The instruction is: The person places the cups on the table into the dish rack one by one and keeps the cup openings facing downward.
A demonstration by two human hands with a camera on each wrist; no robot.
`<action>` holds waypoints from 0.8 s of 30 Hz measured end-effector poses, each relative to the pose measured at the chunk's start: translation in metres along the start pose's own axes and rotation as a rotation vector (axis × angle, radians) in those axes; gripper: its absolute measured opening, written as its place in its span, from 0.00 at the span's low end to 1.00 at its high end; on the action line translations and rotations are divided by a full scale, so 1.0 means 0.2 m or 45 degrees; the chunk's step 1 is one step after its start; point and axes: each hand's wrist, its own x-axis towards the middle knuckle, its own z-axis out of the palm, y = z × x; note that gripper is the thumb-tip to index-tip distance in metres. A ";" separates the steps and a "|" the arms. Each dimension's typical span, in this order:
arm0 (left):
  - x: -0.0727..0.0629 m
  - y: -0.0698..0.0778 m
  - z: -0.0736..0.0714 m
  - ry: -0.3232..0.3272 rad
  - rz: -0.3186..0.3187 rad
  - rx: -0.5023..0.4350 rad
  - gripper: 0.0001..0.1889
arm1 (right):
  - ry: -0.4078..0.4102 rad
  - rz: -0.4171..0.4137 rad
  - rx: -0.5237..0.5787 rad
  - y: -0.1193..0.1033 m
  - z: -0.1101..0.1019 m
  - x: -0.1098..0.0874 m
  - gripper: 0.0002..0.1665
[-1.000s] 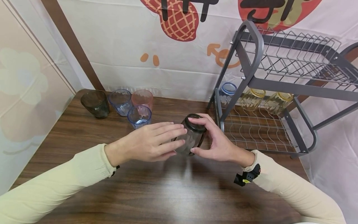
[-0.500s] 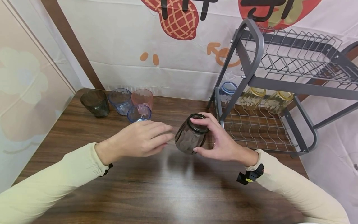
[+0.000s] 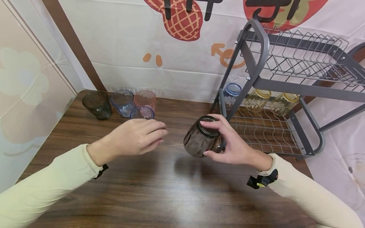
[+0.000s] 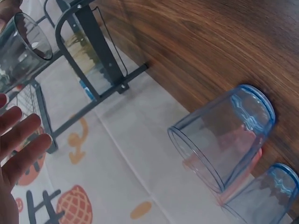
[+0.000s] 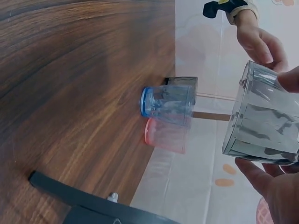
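My right hand [image 3: 233, 144] grips a dark grey see-through tumbler [image 3: 199, 141], thumb on one side and fingers at its base. The tumbler is tilted bottom-up above the table, its open rim facing down and left; its ribbed wall shows in the right wrist view. My left hand [image 3: 129, 137] hangs apart from the tumbler, fingers loosely bent and holding nothing. Just behind it a blue tumbler [image 3: 142, 112] is partly hidden. Further back stand another blue tumbler [image 3: 122, 103], a pink tumbler [image 3: 146, 98] and a dark tumbler [image 3: 98, 106], all mouth-up.
At the right stands a two-tier grey dish rack [image 3: 269, 84]. On its lower shelf, one blue tumbler [image 3: 232, 91] and two yellow tumblers, one being the yellow tumbler [image 3: 258, 100], sit upside down. A printed cloth [image 3: 185, 76] hangs behind the wooden table [image 3: 159, 193].
My left hand has drawn away from the dark tumbler to the left. My right hand has carried that tumbler slightly right, toward the rack.
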 end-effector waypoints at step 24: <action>-0.14 -0.10 -0.06 -0.214 -0.938 0.090 0.10 | 0.010 0.004 -0.012 -0.03 -0.15 -0.08 0.41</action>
